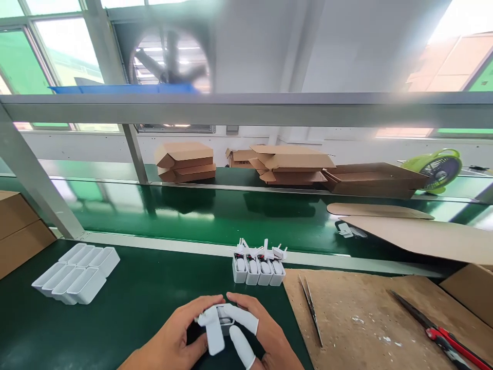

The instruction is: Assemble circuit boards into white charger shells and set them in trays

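Note:
Low at the centre, both my hands close round one small white plastic tray (223, 314) with a white part in it. My left hand (177, 336) grips its left side, thumb in a white finger cot on top. My right hand (262, 331) grips the right side, and two of its fingers wear white cots. Just beyond the hands stands a row of several filled white trays (257, 271) with white pieces sticking up from them. Empty white trays (75, 274) lie in a cluster at the left on the green mat (146, 303).
A brown board (370, 324) at the right carries tweezers (310, 307) and red-handled scissors (442, 331). A green conveyor belt (215, 213) runs behind, with flat cardboard boxes (292, 164), cardboard sheets (419, 234) and a green fan (439, 169). A metal shelf rail (246, 109) crosses overhead.

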A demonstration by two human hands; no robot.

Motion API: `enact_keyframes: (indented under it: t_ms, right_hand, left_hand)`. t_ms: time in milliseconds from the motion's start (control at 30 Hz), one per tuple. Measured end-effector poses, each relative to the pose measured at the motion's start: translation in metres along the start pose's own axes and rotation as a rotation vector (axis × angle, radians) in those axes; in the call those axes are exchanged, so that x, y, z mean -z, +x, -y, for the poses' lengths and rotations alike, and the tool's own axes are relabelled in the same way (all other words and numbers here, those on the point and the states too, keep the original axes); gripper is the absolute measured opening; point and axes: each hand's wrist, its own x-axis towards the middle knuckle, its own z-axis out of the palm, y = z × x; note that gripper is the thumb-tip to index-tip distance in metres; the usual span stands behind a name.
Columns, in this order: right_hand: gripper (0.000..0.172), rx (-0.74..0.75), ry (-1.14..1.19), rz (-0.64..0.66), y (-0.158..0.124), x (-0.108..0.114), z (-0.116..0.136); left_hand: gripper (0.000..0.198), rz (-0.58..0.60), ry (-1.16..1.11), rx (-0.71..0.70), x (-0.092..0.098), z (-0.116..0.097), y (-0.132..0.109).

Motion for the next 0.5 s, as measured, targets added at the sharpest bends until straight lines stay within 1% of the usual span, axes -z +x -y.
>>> enact_keyframes:
  t_ms: [33, 100, 167, 200, 333, 400, 500]
  right_hand:
    - [0.063, -0.015, -0.026, 0.041, 0.001, 0.0, -0.001]
    - [0.061, -0.044, -0.072, 0.132, 0.001, -0.004, -0.005]
    - [0.056, -0.046, -0.119, 0.17, 0.001, -0.009, -0.01]
    - [0.054, -0.025, -0.15, 0.163, 0.0, -0.01, -0.012]
    - [0.053, 0.117, -0.259, 0.044, -0.002, -0.01, -0.016]
    - [0.05, 0.127, -0.256, 0.015, -0.001, -0.008, -0.014]
    - [0.037, 0.085, -0.203, 0.063, 0.001, -0.01, -0.01]
  left_hand:
    - [0.055, -0.019, -0.078, 0.035, -0.001, 0.001, -0.001]
    - [0.063, -0.046, -0.195, 0.078, -0.002, 0.005, -0.001]
    - [0.071, -0.052, -0.223, 0.098, -0.002, 0.007, -0.002]
    - [0.075, -0.061, -0.214, 0.097, -0.002, 0.007, -0.001]
    - [0.092, -0.131, -0.105, 0.073, 0.0, 0.003, -0.002]
    - [0.1, -0.165, -0.051, 0.067, 0.001, 0.001, -0.004]
    - [0.107, -0.211, 0.027, 0.036, 0.0, 0.0, -0.006]
